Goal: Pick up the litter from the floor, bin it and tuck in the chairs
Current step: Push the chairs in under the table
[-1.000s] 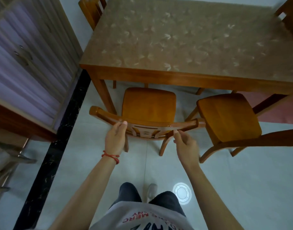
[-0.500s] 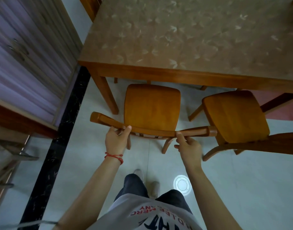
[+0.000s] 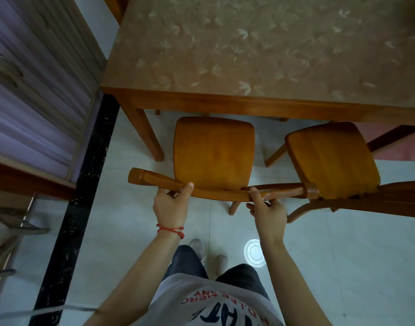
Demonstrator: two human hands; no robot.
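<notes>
Beside table (image 3: 260,107), held chair (image 3: 213,151) faces it squarely.

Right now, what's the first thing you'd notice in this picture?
Two hands, left and right, grip the curved top rail of a wooden chair in the middle, its seat not yet under the table beyond it. A second chair stands just right of it, turned at an angle. A red string circles the left wrist.

Glossy varnished wooden chair (image 3: 213,149), patterned smooth-topped wooden table (image 3: 260,43), polished pale floor tiles (image 3: 342,255).
</notes>
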